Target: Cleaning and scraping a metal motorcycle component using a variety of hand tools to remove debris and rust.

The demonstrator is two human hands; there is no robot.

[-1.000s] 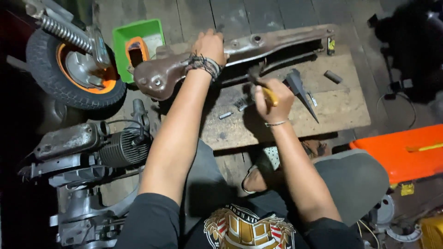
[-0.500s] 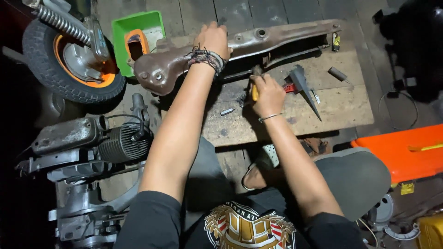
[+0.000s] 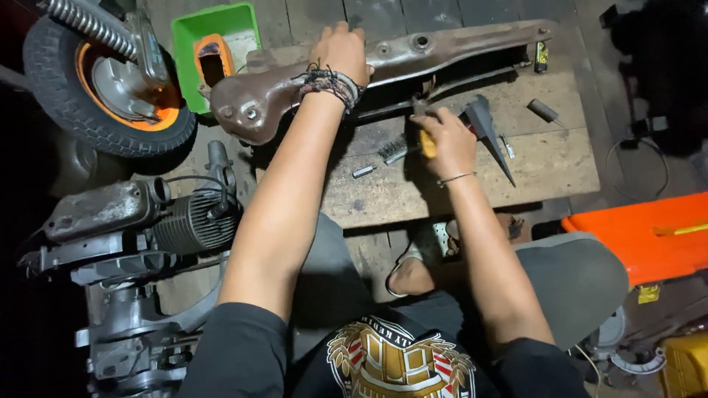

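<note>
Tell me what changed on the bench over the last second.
The right hand, gripping a yellow-handled tool, moved up from the board toward the long rusty metal part. The left hand stayed pressed on that part; the wire brush stayed put.

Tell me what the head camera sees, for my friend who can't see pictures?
A person seated at a low wooden board presses the left hand on a long rusty metal part while the right hand grips a yellow-handled tool beside it. A small engine, an orange-rimmed wheel and a green tray lie to the left.
</note>
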